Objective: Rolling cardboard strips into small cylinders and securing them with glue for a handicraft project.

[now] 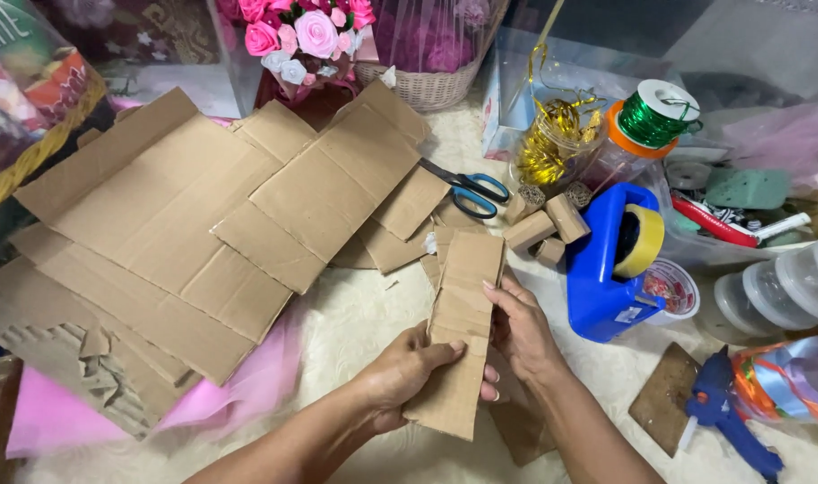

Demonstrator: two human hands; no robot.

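Holding a long cardboard strip (458, 336) over the white rug, the left hand (409, 367) pinches its lower half, thumb on top, while the right hand (516, 327) clasps its edge (fingers curled behind). Creased already, it could buckle if squeezed harder.

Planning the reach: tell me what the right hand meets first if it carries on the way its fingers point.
Probably the scissors: the right hand points up-left along the cardboard strip it holds.
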